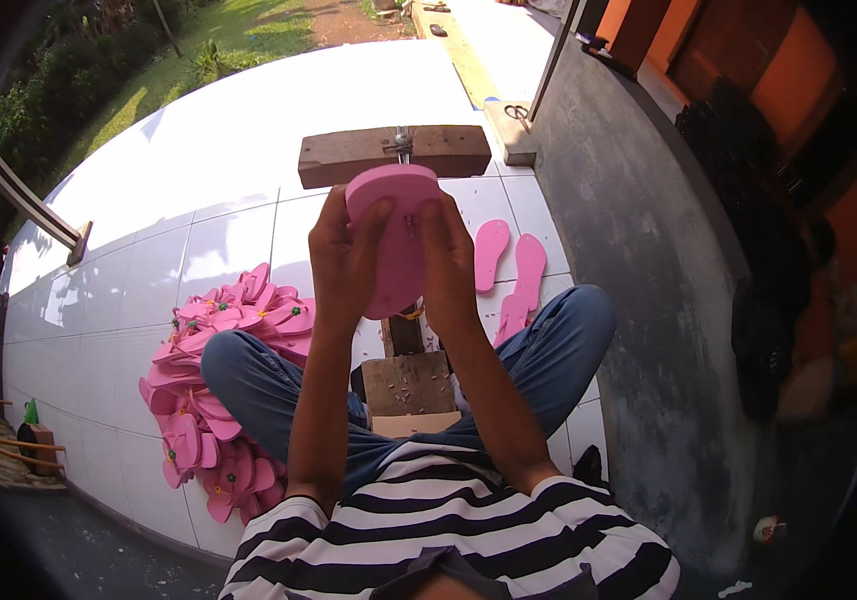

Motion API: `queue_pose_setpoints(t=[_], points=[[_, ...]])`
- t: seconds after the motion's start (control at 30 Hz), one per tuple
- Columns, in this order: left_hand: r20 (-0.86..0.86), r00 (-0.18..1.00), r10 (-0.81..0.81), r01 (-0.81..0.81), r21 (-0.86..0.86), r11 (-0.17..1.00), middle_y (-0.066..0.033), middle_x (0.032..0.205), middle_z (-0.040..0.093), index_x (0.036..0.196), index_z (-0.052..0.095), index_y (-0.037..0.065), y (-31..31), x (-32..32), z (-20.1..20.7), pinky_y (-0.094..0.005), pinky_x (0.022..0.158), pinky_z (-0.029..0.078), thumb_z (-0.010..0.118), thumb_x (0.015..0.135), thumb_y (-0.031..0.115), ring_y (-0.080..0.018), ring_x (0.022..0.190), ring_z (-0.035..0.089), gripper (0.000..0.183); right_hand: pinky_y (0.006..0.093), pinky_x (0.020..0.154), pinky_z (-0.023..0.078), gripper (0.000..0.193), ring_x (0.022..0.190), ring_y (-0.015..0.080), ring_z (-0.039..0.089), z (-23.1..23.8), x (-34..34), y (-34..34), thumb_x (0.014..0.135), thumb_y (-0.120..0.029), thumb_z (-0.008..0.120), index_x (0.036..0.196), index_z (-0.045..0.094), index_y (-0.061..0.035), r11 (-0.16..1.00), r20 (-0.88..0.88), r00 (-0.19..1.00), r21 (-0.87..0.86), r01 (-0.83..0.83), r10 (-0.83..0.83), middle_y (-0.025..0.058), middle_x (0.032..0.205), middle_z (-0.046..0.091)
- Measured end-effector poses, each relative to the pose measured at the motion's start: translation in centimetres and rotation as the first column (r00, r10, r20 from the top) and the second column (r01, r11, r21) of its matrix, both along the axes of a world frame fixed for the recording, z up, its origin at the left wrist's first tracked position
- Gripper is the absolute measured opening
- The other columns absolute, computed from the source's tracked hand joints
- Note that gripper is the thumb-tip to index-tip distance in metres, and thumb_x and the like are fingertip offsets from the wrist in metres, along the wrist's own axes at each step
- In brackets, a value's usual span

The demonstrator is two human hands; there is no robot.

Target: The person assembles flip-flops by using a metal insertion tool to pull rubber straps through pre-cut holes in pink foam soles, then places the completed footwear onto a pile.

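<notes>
Both of my hands grip a pink flip-flop sole (400, 265) in front of me, its broad end pointing away. My left hand (340, 262) is wrapped round its left edge, with the thumb on the upper face. On the opposite edge, my right hand (453, 260) holds it the same way, its thumb near a small mark in the middle. Just beyond the sole's far end is a wooden crossbeam (343, 155) carrying a metal fitting (403, 143). The sole hides the fitting's lower part, and I cannot tell whether they touch.
Pink flip-flops (188, 440) lie heaped beside my left knee. To the right are several loose pink soles (489, 255). Pink scraps dot a wooden board (408, 385) between my legs and the white tiles (233, 240). A grey wall (638, 290) runs along the right; scissors (516, 113) rest by its far end.
</notes>
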State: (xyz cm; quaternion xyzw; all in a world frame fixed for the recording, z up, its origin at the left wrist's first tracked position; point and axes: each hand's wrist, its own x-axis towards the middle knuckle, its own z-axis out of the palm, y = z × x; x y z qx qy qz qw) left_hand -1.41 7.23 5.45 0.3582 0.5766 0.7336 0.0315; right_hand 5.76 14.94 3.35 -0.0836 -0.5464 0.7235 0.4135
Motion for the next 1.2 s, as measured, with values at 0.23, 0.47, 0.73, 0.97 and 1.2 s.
queue_pose_setpoints(t=[0.23,0.47,0.73,0.97,1.2], points=[[-0.111,0.992,-0.056,0.086,0.291,0.953,-0.0112,0.072,0.067,0.087,0.060,-0.003,-8.1,9.2,-0.9,-0.0280,0.059,0.051,0.075,0.087,0.036,-0.0145,0.064,0.064,0.042,0.0324,0.070,0.046,0.023,0.075,0.0206,0.055,-0.2,12.5,-7.5,0.098,-0.021,0.060,0.111,0.059,-0.0030,0.878,-0.158,0.987,0.466,0.105,-0.034,0.0106,0.091,0.061],[0.303,0.947,-0.109,0.134,-0.061,0.989,-0.0054,0.089,0.068,0.106,0.060,-0.001,-6.7,7.5,-2.4,-0.0221,0.069,0.049,0.069,0.093,0.013,-0.0072,0.080,0.062,0.021,0.0387,0.079,0.054,0.057,0.091,0.0332,0.066,-0.3,11.5,-4.2,0.092,-0.016,0.067,0.140,0.041,-0.0005,0.795,0.351,0.904,0.607,-0.020,-0.245,0.0202,0.102,0.061],[0.354,0.879,-0.319,0.444,-0.368,0.817,-0.0054,0.089,0.070,0.106,0.063,-0.001,-8.4,5.2,-4.0,-0.0225,0.071,0.050,0.074,0.088,0.014,-0.0070,0.081,0.063,0.025,0.0394,0.082,0.055,0.058,0.102,0.0364,0.066,-2.1,13.0,-2.4,0.088,-0.010,0.070,0.139,0.043,-0.0008,0.683,0.624,0.776,0.608,-0.405,-0.095,0.0224,0.117,0.061],[0.287,0.943,-0.168,0.312,-0.586,0.748,-0.0066,0.086,0.070,0.103,0.064,-0.001,-9.0,5.2,-6.9,-0.0241,0.069,0.050,0.075,0.088,0.019,-0.0067,0.079,0.062,0.027,0.0390,0.071,0.052,0.019,0.079,0.0299,0.064,-6.3,12.6,-4.2,0.089,-0.020,0.066,0.096,0.057,-0.0044,0.636,0.562,0.728,0.738,-0.227,-0.393,0.0126,0.085,0.059],[0.383,0.910,-0.160,0.366,-0.560,0.743,-0.0044,0.086,0.070,0.101,0.066,-0.001,-8.9,4.9,-8.5,-0.0245,0.070,0.051,0.074,0.088,0.020,-0.0076,0.080,0.063,0.026,0.0420,0.067,0.052,0.017,0.074,0.0308,0.064,-9.1,11.3,-4.8,0.090,-0.021,0.062,0.087,0.056,-0.0056,0.608,0.612,0.732,0.714,-0.346,-0.301,0.0116,0.080,0.059]])
